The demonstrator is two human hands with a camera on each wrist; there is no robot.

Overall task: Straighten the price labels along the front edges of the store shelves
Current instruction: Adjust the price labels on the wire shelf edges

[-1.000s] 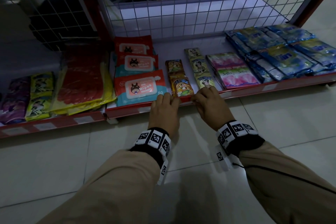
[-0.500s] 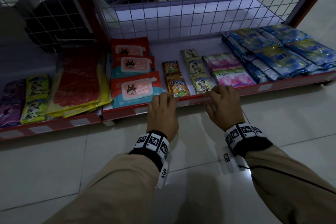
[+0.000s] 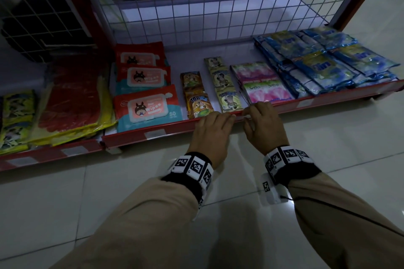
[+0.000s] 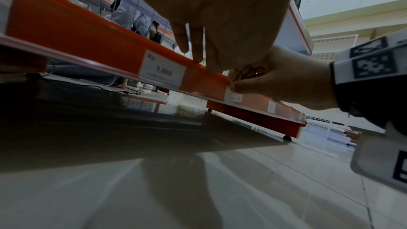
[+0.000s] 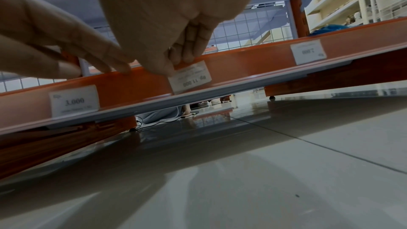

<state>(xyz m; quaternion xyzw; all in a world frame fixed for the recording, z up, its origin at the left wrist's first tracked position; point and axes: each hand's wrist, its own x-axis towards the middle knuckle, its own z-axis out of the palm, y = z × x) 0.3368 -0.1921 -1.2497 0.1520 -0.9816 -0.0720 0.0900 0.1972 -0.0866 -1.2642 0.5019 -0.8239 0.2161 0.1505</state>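
At shelf rail [image 5: 253, 62], right hand [image 5: 158, 23] pinching upside-down paper label [image 5: 190, 77] (tilted).

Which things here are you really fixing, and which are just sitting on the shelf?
Part of the job:
- upside-down 11.000 price label, pinched by the right hand
- left hand, fingers resting on the shelf's red front edge
- 3.000 price label and the label further right

Just lying about:
- wipes packs
- pink Soffell sachets
- blue sachets
- wire mesh back
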